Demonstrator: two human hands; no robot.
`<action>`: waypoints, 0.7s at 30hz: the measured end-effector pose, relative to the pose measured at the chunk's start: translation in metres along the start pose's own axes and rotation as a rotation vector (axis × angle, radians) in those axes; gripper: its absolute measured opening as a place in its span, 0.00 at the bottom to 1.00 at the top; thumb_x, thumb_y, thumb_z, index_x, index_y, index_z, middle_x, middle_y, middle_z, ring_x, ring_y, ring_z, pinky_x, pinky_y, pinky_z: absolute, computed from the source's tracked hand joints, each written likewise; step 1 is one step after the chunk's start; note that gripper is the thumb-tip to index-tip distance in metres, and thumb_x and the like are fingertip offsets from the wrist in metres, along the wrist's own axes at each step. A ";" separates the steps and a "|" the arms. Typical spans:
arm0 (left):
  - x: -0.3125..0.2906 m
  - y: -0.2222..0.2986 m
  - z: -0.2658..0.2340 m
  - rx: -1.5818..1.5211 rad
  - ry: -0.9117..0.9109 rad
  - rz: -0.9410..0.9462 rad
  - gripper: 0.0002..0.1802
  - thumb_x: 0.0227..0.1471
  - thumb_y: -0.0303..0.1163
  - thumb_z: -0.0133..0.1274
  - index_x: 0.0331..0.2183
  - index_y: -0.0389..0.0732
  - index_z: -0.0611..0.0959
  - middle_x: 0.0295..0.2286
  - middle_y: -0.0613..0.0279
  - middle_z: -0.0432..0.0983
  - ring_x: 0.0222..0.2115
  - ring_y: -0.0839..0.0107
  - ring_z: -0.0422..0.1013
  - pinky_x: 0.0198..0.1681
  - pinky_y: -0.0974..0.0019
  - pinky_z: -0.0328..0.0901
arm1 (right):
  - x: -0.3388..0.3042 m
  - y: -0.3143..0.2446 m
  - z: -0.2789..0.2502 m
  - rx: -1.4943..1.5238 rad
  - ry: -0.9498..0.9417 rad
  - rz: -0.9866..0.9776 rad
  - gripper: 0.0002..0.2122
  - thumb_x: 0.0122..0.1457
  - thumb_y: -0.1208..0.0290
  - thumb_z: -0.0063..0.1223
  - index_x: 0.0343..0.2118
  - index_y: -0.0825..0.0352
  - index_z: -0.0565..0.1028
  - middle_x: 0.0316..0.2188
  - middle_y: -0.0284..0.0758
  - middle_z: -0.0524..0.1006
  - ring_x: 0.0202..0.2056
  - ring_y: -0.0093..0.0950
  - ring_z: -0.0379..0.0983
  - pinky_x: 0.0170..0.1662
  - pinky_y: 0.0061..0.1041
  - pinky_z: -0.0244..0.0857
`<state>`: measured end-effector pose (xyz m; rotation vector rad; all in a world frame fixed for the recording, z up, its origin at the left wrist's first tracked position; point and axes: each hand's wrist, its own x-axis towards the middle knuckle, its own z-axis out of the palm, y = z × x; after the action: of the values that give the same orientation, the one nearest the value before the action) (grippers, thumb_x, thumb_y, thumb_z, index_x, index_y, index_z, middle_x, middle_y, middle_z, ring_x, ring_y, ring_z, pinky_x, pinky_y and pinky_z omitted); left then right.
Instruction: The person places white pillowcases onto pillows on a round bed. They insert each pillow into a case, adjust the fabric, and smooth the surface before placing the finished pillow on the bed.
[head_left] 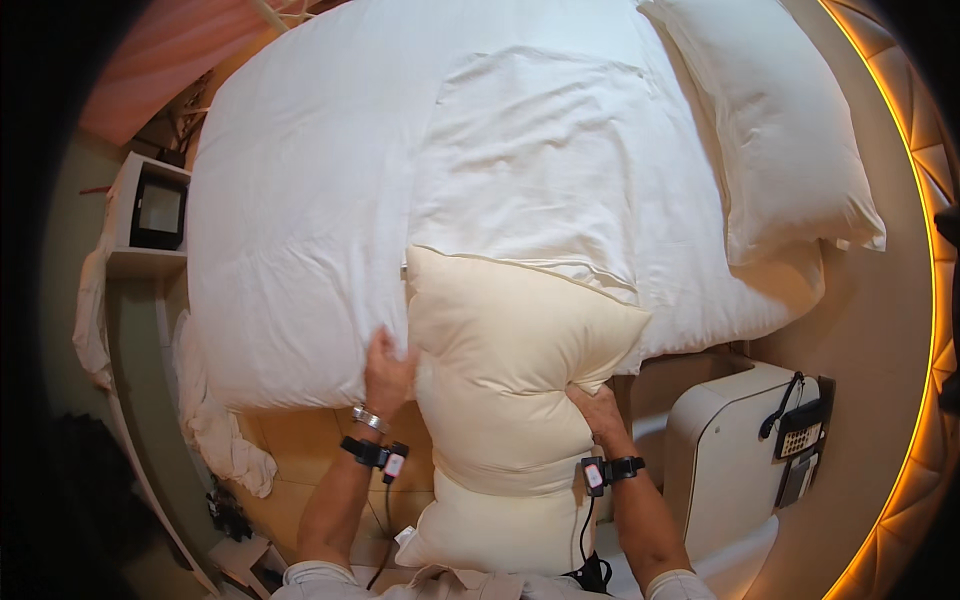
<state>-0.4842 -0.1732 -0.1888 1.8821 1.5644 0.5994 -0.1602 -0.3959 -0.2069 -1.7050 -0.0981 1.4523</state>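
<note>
Pinching, it seems, the right side of the cream pillow at lower centre, the right hand faces a loosely spread left hand (blurred), with work apparently remaining, since the cloth at upper centre lies flat, while the white pillow at upper right looks finished.

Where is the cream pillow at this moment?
In the head view, the cream pillow is at lower centre, between the left hand and the right hand, its far end over the near side of the bed.
</note>
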 end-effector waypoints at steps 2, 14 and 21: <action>0.043 0.037 -0.009 0.032 0.125 0.278 0.29 0.59 0.33 0.64 0.56 0.29 0.76 0.47 0.44 0.81 0.47 0.51 0.77 0.54 0.56 0.70 | -0.002 0.010 -0.008 -0.263 -0.084 -0.216 0.17 0.61 0.66 0.64 0.48 0.72 0.81 0.44 0.37 0.84 0.42 0.25 0.80 0.47 0.26 0.73; 0.209 0.139 0.162 0.768 -0.987 0.483 0.17 0.53 0.37 0.63 0.42 0.37 0.88 0.41 0.43 0.85 0.40 0.45 0.81 0.44 0.51 0.76 | -0.011 0.012 0.002 -0.314 -0.068 -0.279 0.14 0.60 0.69 0.61 0.48 0.65 0.83 0.42 0.42 0.85 0.43 0.34 0.82 0.48 0.30 0.75; 0.199 0.124 0.186 0.864 -0.960 0.537 0.15 0.54 0.38 0.56 0.39 0.40 0.89 0.38 0.44 0.84 0.40 0.46 0.81 0.43 0.48 0.76 | -0.015 0.000 -0.004 -0.190 0.020 -0.300 0.21 0.61 0.63 0.64 0.52 0.74 0.78 0.45 0.43 0.84 0.45 0.30 0.80 0.50 0.31 0.73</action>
<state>-0.2301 -0.0232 -0.2415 2.6103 0.6625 -0.8596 -0.1614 -0.4065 -0.1952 -1.7679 -0.4743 1.2324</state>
